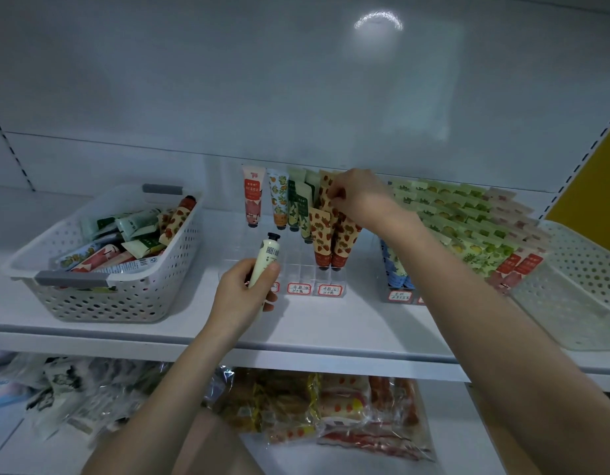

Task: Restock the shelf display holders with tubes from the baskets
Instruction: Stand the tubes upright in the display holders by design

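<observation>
My left hand (240, 296) grips a cream tube with a black cap (267, 258), cap pointing up, just in front of the clear display holder (298, 258) on the white shelf (348, 323). My right hand (360, 197) pinches the top of a strawberry-print tube (326, 200) standing at the back of the holder's right column. More strawberry tubes (322, 240) stand in front of it. Pink, orange and green tubes (278, 200) stand along the holder's back row. A white basket (101, 296) at the left holds several loose tubes (125, 241).
A second holder (468, 228) to the right is packed with several green and pink tubes. An empty white basket (578, 289) leans at the far right. Red-edged labels (314, 289) line the holders' fronts. Bagged goods (331, 409) lie on the lower shelf.
</observation>
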`<state>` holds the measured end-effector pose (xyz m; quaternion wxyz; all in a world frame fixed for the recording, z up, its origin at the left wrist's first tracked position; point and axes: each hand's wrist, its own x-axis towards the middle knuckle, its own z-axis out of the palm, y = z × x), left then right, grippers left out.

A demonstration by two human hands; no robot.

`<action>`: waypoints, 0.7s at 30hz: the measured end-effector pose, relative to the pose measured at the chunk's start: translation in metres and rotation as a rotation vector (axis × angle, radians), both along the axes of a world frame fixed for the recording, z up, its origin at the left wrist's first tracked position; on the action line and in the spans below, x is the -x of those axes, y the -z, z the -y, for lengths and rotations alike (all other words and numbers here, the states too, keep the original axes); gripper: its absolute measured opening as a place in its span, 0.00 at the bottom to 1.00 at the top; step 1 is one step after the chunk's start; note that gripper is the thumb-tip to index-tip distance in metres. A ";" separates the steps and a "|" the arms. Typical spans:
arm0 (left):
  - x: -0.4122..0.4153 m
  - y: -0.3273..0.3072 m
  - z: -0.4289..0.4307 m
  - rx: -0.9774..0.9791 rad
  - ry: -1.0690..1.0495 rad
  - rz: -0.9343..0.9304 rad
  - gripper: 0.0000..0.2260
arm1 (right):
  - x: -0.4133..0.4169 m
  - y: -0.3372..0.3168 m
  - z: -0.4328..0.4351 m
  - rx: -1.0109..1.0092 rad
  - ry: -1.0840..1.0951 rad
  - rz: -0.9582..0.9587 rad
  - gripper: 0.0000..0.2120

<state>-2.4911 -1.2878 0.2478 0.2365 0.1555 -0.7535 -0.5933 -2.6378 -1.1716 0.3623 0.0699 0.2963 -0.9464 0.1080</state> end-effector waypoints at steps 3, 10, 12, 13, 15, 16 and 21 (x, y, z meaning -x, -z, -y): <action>0.000 0.002 0.000 -0.005 0.006 -0.001 0.10 | 0.002 0.002 0.003 -0.013 0.018 -0.018 0.13; 0.002 -0.003 -0.002 -0.005 0.007 -0.002 0.10 | 0.003 0.003 -0.001 0.054 -0.005 -0.001 0.13; 0.001 -0.003 -0.001 -0.001 0.005 -0.003 0.10 | 0.003 0.006 -0.006 0.116 -0.042 0.019 0.12; 0.000 -0.003 -0.001 -0.001 0.004 -0.002 0.10 | 0.002 0.008 -0.009 0.153 -0.067 0.014 0.11; -0.002 -0.001 0.001 0.004 0.002 0.001 0.11 | 0.001 0.013 -0.013 0.245 -0.112 -0.029 0.10; -0.002 -0.001 0.001 0.006 0.003 0.001 0.11 | 0.000 0.015 -0.014 0.293 -0.127 -0.060 0.10; 0.000 -0.002 -0.001 0.013 0.013 0.004 0.12 | -0.009 0.022 -0.011 0.205 -0.207 -0.180 0.09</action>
